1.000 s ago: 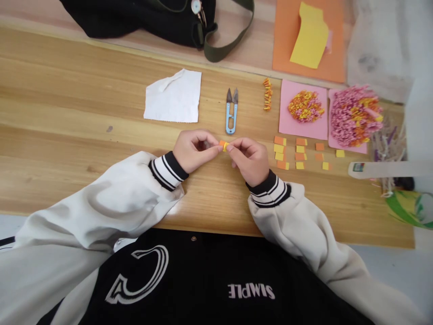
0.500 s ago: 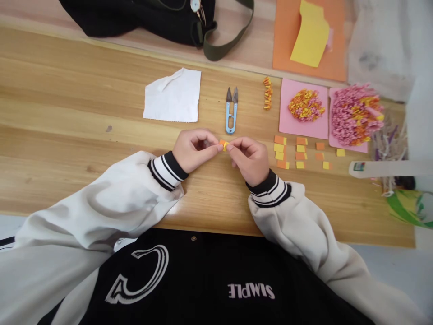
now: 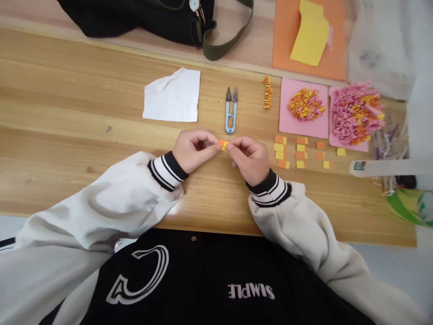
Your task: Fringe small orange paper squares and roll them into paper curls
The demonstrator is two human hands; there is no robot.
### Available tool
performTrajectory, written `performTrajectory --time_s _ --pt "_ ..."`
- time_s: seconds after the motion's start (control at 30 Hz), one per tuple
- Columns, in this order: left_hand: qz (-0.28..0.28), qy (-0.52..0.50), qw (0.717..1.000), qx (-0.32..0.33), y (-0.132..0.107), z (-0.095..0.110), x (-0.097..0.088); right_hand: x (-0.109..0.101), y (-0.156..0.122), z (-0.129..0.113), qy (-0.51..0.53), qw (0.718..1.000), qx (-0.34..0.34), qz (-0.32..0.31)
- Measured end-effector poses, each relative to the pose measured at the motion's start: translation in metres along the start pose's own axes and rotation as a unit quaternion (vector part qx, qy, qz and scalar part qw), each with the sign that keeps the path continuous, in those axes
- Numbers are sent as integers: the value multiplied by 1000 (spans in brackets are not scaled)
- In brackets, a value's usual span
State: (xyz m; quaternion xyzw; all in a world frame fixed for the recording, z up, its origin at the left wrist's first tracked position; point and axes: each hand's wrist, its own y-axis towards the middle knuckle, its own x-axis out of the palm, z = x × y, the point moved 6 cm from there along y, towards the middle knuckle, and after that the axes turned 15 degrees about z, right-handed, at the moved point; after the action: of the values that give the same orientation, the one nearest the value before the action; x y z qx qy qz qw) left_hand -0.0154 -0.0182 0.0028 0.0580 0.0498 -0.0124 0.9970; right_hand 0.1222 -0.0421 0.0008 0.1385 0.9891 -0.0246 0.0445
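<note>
**A:** Where does the paper piece sit?

**B:** A small orange-and-yellow paper piece (image 3: 223, 144) is pinched between both hands just above the wooden table (image 3: 67, 99). The left hand (image 3: 192, 151) grips it from one side with fingertips closed narrowly; the right hand (image 3: 251, 159) grips it from the other, fingers likewise curled tight. The two hands all but meet at the piece.

**A:** What lies nearest?

**B:** Blue thread snips (image 3: 231, 110) lie closed just beyond the hands, tips pointing away. To the right of the right hand, cut orange and yellow squares (image 3: 297, 152) lie in loose rows.

**A:** And the rest of the surface?

**B:** A white paper scrap (image 3: 172, 95) lies beyond the left hand. A short row of rolled paper bits (image 3: 267, 93) lies beside a pink card (image 3: 287, 126) bearing an orange-yellow heap; a second card holds a pink heap (image 3: 355, 113). Farther off, an orange sheet (image 3: 287, 45) carries a yellow sheet (image 3: 310, 34), and a black bag (image 3: 142, 18) with an olive strap rests at the far edge. Both forearms, in cream sleeves with striped cuffs, rest on the table.
</note>
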Motion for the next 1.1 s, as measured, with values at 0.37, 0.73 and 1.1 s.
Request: performTrajectory --time_s 0.37,0.73,1.1 --pt "0 1 1000 5 -1 0 0 0 0 0 11 1000 3 5" --pt "-6 -14 1000 -8 0 2 0 0 0 0 10 1000 0 0" --pt "-4 6 1000 1 0 1 -1 -1 0 2 1 1000 6 2"
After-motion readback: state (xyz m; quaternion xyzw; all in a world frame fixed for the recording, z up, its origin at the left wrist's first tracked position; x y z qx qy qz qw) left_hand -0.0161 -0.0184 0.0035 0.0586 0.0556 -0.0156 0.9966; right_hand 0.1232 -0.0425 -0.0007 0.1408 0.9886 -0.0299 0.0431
